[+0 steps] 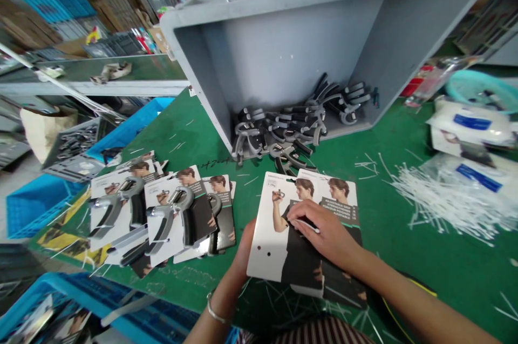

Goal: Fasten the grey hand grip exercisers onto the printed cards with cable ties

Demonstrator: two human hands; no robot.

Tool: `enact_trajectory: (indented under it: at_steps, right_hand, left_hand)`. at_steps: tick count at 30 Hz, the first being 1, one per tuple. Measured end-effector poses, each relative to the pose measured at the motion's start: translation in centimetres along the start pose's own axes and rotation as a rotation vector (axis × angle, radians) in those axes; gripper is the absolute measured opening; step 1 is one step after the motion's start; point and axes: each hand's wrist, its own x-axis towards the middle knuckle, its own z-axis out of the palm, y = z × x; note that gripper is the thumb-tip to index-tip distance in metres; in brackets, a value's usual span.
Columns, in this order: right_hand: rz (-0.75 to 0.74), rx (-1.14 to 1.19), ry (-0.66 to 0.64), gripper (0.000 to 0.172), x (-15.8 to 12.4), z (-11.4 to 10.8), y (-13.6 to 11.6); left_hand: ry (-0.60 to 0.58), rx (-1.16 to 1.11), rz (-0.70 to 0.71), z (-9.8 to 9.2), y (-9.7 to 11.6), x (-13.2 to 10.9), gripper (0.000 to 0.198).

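My left hand (pixel 245 244) grips the left edge of a printed backing card (pixel 263 263), its fingers hidden behind it. The card is tilted up and has small holes at lower left. Against the card's front, my right hand (pixel 318 228) pinches a thin white cable tie (pixel 305 223). More cards in a stack (pixel 343 209) lie under and to the right of it. On the left, grey-and-black hand grippers (pixel 174 214) sit on matching cards. Straight ahead, loose hand grippers (pixel 289 155) spill from a grey crate (pixel 299 58) lying on its side.
A pile of white cable ties (pixel 449 198) lies at the right, beside plastic packs (pixel 477 171) with blue labels and a turquoise basin (pixel 481 90). Blue crates (pixel 36 206) stand beyond the left edge of the green table (pixel 190 133). Loose ties are scattered about.
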Motion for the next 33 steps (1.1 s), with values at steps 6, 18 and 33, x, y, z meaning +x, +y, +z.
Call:
enact_trajectory:
  at_steps: [6,18,33]
  right_hand:
    - [-0.021,-0.038,0.029,0.013,-0.1,0.3,0.1]
    - [0.018,0.035,0.041,0.012,-0.5,-0.3,0.0]
    - [0.085,0.119,0.063,0.012,-0.6,-0.8,-0.2]
  left_hand:
    - [-0.009,0.125,0.083,-0.2,0.4,-0.7,0.016]
    - [-0.261,0.439,0.195,-1.0,4.1,-4.2,0.022]
    - [-0.068,0.426,0.255,-0.4,4.7,-5.8,0.014]
